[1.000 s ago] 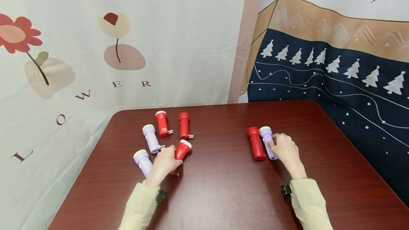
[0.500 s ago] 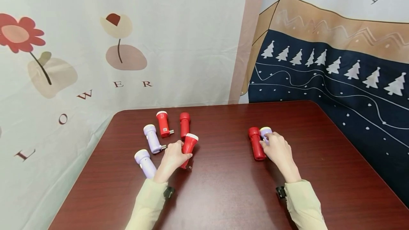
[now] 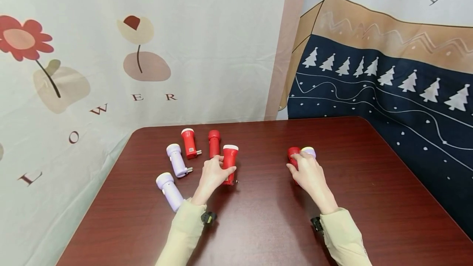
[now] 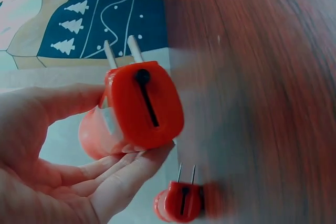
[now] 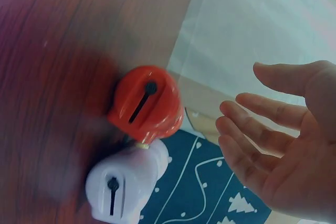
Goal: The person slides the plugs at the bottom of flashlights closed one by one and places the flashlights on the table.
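Observation:
My left hand (image 3: 213, 175) grips a red flashlight (image 3: 230, 157) with a white rim, fingers and thumb on either side of its body. In the left wrist view its plug end faces the camera, two metal prongs sticking out, and the flashlight looks lifted off the table. Over on the right, my right hand (image 3: 309, 177) hovers above another red flashlight (image 5: 147, 100) and a lavender flashlight (image 5: 126, 182) lying side by side. Its fingers are apart and hold nothing, as the right wrist view shows. In the head view that hand hides most of both flashlights.
Two more red flashlights, one white-rimmed (image 3: 189, 143) and one all red (image 3: 214, 142), lie at the back left of the brown table (image 3: 258, 225). Two lavender flashlights (image 3: 176, 160) lie nearer on that side. Printed curtains (image 3: 221, 52) hang behind the table.
My left hand has carried its red flashlight rightward and away from me, turning it more upright in view. My right hand has moved left from the lavender flashlight to above the red one.

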A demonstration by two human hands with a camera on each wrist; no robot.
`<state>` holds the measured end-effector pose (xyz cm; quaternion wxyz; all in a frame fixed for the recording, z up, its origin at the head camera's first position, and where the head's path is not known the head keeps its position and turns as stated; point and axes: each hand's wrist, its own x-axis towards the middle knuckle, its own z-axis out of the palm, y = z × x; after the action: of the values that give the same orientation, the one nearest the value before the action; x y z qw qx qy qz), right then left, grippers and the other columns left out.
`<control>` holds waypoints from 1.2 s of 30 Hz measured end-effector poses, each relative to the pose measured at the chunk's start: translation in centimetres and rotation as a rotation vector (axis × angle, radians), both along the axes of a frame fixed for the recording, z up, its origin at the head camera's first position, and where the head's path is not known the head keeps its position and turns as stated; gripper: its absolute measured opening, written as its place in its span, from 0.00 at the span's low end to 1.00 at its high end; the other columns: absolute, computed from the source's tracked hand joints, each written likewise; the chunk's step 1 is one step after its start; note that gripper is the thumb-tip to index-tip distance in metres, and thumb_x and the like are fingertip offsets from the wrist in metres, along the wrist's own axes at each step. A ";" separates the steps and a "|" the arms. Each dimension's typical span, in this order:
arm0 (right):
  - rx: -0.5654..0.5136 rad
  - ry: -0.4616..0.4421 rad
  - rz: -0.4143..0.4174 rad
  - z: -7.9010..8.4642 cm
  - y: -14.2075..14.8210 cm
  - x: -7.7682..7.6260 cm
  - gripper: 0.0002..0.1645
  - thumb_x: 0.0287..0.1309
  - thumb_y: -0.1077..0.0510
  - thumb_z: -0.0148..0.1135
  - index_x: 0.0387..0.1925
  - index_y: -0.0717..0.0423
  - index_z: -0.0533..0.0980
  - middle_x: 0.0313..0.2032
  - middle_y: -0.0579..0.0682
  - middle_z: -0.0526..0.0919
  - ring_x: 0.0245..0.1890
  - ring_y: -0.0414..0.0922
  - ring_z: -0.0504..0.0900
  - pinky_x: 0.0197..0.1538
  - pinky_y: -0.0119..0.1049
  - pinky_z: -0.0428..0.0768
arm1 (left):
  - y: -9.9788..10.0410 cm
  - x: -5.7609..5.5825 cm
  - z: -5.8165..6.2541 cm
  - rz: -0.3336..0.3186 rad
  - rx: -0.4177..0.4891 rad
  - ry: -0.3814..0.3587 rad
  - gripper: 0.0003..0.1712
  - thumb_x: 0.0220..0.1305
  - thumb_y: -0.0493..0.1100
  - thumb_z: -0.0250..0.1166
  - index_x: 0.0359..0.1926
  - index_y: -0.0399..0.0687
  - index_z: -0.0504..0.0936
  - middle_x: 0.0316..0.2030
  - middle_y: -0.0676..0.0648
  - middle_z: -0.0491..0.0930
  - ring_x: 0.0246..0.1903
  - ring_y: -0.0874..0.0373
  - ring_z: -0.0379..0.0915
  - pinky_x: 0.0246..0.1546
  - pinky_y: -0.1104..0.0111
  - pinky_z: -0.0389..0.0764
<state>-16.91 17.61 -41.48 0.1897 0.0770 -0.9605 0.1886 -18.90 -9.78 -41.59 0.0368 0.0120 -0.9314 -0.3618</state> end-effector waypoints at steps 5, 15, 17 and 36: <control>0.028 0.075 0.072 0.0 -0.9 0.0 0.18 0.47 0.57 0.72 0.40 0.63 0.81 0.38 0.58 0.83 0.39 0.55 0.82 0.43 0.48 0.81 | 0.8 -0.2 0.0 0.015 0.090 0.016 0.25 0.50 0.49 0.71 0.43 0.34 0.78 0.38 0.38 0.85 0.38 0.47 0.82 0.39 0.59 0.80; 0.076 0.080 0.182 -0.2 -2.9 0.7 0.19 0.48 0.55 0.71 0.43 0.59 0.80 0.37 0.54 0.83 0.40 0.51 0.82 0.42 0.44 0.81 | 2.4 -0.2 0.2 0.024 0.255 0.038 0.26 0.50 0.51 0.71 0.43 0.36 0.77 0.37 0.38 0.85 0.33 0.50 0.83 0.36 0.63 0.81; 0.086 0.091 0.202 -0.3 -3.4 0.8 0.20 0.48 0.55 0.72 0.43 0.58 0.81 0.37 0.52 0.83 0.39 0.49 0.81 0.41 0.43 0.81 | 2.7 -0.2 0.2 0.030 0.266 0.044 0.26 0.50 0.52 0.71 0.43 0.37 0.77 0.37 0.39 0.85 0.34 0.50 0.83 0.36 0.63 0.81; 0.038 0.147 0.338 0.1 -5.4 2.1 0.30 0.42 0.51 0.76 0.49 0.57 0.78 0.40 0.50 0.84 0.40 0.44 0.81 0.42 0.37 0.82 | 4.7 0.9 1.4 0.034 0.398 0.095 0.28 0.46 0.53 0.74 0.42 0.40 0.76 0.37 0.39 0.85 0.34 0.49 0.84 0.37 0.62 0.82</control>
<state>-14.84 12.23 -41.36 0.2233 0.2545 -0.9208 0.1936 -17.99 -5.10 -40.19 0.0837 0.0178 -0.8385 -0.5381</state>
